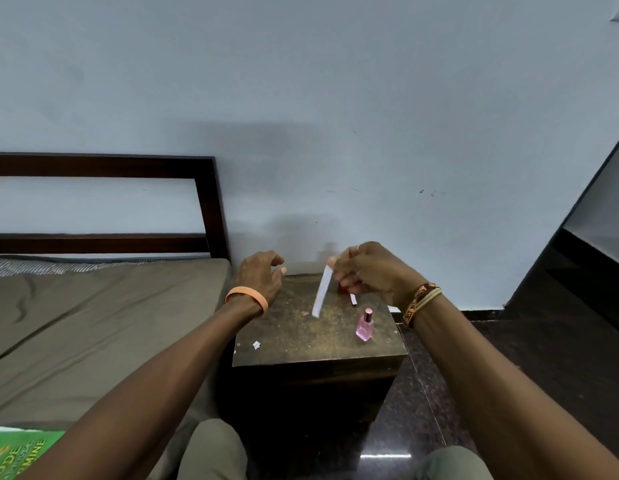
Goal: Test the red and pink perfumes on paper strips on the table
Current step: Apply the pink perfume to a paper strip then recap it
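White paper strip [321,292] is pinched by the right hand [370,271] over the wooden side table [301,337], left hand [259,275] held open & empty; pink perfume bottle [365,325] is seen capped on it, prob. untested, w/ red perfume [345,288] barely glimpsed under that hand.

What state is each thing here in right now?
Pink perfume bottle: upright on the table, cap on.
Paper strip: pinched in the right hand, hanging above the table.
Left hand: empty, fingers loosely curled.
Paper scrap: lying on the table.
Red item: mostly hidden under the right hand.
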{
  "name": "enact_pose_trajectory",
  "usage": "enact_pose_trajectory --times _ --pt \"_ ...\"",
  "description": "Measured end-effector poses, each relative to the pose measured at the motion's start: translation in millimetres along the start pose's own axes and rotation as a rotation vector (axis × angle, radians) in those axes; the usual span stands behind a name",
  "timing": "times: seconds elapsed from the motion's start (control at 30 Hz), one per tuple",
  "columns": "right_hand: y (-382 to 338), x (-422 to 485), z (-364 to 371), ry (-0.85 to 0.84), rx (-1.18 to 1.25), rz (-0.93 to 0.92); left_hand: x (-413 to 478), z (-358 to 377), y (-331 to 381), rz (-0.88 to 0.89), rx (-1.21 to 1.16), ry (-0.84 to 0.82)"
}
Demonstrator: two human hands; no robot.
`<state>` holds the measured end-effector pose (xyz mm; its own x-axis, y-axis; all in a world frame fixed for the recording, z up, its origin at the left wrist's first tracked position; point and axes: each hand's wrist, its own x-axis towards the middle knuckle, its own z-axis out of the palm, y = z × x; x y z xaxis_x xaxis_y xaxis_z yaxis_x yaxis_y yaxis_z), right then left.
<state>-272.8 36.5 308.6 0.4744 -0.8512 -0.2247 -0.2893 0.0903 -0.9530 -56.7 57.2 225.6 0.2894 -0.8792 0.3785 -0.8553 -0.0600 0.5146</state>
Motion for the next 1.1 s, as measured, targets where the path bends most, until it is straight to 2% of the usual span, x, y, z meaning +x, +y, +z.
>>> enact_pose_trajectory --times 0.1,0.13,0.27,0.37,0.47,0.7,0.9,1.1 --pt "-7.7 0.3 -3.8 -0.068 0.392 -0.085 0.4 0.3 -1.4 -0.003 0.012 -0.011" --pt "-8.6 2.7 -5.8 -0.054 0.411 -0.109 1.2 1.2 -1.9 -0.015 -0.004 -0.019" --pt "16.9 17.0 2.1 0.070 -0.118 -0.076 3.8 10.8 -4.5 -0.144 -0.265 -0.087" --pt "37.5 26.3 9.9 0.080 -0.139 -0.030 -1.6 14.7 0.7 -0.292 -0.634 -0.253" --pt "50.8 36.7 16.9 0.077 -0.162 -0.017 -7.6 16.6 8.6 -0.368 -0.824 -0.403" --pt "63.5 64.3 31.1 0.068 -0.252 -0.016 -1.1 31.7 -2.5 -0.430 -0.901 -0.487" --pt "81.8 90.0 44.6 0.082 -0.174 0.000 1.2 49.6 -23.2 -0.532 -0.970 -0.446" --pt "112.5 119.1 64.3 0.062 0.001 0.127 2.5 77.5 -54.6 -0.608 -0.986 -0.378"
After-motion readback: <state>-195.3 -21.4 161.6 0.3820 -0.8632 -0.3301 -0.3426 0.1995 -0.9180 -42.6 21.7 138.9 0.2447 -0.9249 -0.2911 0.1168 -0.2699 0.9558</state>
